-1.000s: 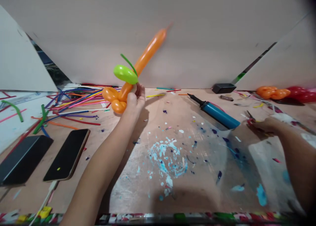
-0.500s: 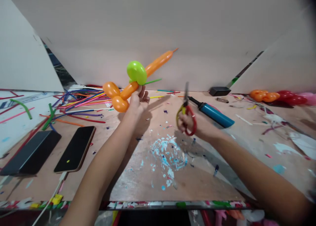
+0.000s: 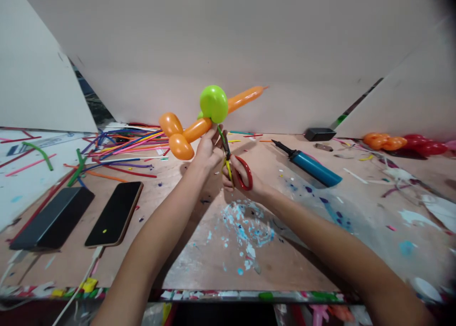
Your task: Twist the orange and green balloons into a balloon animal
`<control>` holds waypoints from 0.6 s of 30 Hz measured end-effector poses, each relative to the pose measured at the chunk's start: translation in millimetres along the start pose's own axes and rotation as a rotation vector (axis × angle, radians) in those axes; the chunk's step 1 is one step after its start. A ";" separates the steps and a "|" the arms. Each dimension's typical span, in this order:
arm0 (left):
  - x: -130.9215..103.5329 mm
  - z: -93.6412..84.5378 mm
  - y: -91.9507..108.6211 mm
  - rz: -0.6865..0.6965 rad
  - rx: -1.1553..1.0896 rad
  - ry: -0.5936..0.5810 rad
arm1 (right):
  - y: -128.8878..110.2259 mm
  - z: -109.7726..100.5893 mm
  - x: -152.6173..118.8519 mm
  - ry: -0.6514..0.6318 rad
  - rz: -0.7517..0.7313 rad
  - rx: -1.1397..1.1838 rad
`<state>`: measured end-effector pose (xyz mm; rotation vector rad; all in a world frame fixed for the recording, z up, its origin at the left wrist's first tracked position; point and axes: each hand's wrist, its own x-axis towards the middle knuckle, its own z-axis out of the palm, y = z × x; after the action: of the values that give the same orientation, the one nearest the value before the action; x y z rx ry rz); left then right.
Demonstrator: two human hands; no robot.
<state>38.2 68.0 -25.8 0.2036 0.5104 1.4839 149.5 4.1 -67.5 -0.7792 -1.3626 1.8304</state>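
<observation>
Since the earlier frames, the right hand [image 3: 249,181] has travelled from the right side of the table [image 3: 199,264] to the centre, bringing the scissors [image 3: 235,167] up against the left hand [image 3: 208,148]. Head view: the left hand is closed around the twist joint of the orange balloon figure [image 3: 188,131], holding it raised above the far half of the table; the grip at the joint appears chosen to keep the twists from unwinding. A green balloon bubble [image 3: 213,104] sits on the figure just above the fingers, and its thin green tail [image 3: 221,135] hangs down beside them. The right hand is closed through the red and yellow scissor handles, blades pointing up at the tail; whether the blades are parted cannot be determined. Held this way, the tail is presented clear of the inflated sections. A blue hand pump [image 3: 309,163] lies right of centre. Uninflated balloon strips [image 3: 117,148] are strewn along the far left edge. Two phones [image 3: 114,214] lie flat near the left edge. More twisted balloons [image 3: 402,142] rest at the far right corner.
</observation>
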 end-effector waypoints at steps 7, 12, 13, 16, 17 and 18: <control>1.0 -1.8 -3.1 0.003 0.027 -0.050 | -5.8 5.1 5.4 0.025 0.030 0.108; 1.5 -3.5 -2.3 -0.027 0.090 -0.078 | -10.6 0.5 5.1 0.003 0.070 0.195; 2.0 -4.2 -2.6 -0.039 0.091 -0.078 | -11.8 -0.7 4.3 -0.006 0.088 0.217; 4.5 -7.7 -4.2 -0.074 0.077 -0.076 | -16.4 -2.4 1.4 -0.011 0.142 0.275; 5.5 -9.0 -4.9 -0.078 0.074 -0.080 | -18.1 -2.1 0.4 -0.009 0.159 0.292; 6.4 -10.3 -5.5 -0.075 0.075 -0.084 | -19.6 -1.5 -0.6 -0.006 0.174 0.310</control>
<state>38.6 71.9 -38.6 0.3014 0.5005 1.3785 154.7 8.1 -48.9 -0.7446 -1.0053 2.1162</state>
